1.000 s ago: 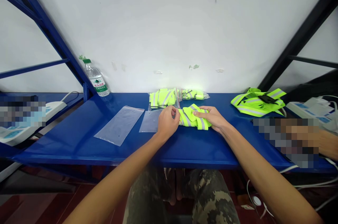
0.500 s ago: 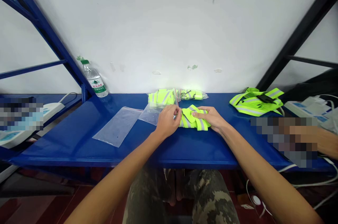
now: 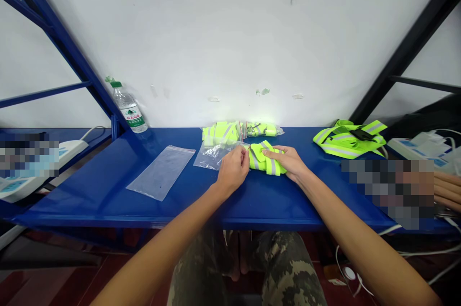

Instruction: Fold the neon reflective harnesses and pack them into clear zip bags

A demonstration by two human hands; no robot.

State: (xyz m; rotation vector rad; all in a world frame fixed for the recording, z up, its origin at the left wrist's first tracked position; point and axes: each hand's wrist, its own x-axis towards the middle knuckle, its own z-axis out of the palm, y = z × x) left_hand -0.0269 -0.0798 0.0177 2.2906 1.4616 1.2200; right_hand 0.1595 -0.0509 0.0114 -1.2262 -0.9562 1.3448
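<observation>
A folded bundle of fluorescent yellow reflective strap [image 3: 267,161] with silver stripes is gripped by my right hand [image 3: 290,162], its thumb lying on top. Against the bundle's left end is my left hand [image 3: 235,167], its fingers pinched together on the edge of a clear zip bag [image 3: 209,156]. That bag is crumpled and partly hidden behind the left hand; I cannot tell whether any of the strap is inside it. Just behind lie two bagged reflective straps, one at left [image 3: 220,132] and one at right [image 3: 262,129].
A flat clear zip bag [image 3: 163,171] lies left on the blue table [image 3: 187,210]. A water bottle [image 3: 130,108] leans by the wall. A loose reflective strap [image 3: 347,140] with a black buckle lies right. Another person's hand [image 3: 446,190] and power strips [image 3: 406,150] flank the table.
My left hand has turned and shifted slightly right against the bundle, and the zip bag has crumpled and moved with it. The bundle has tilted a little in my right hand.
</observation>
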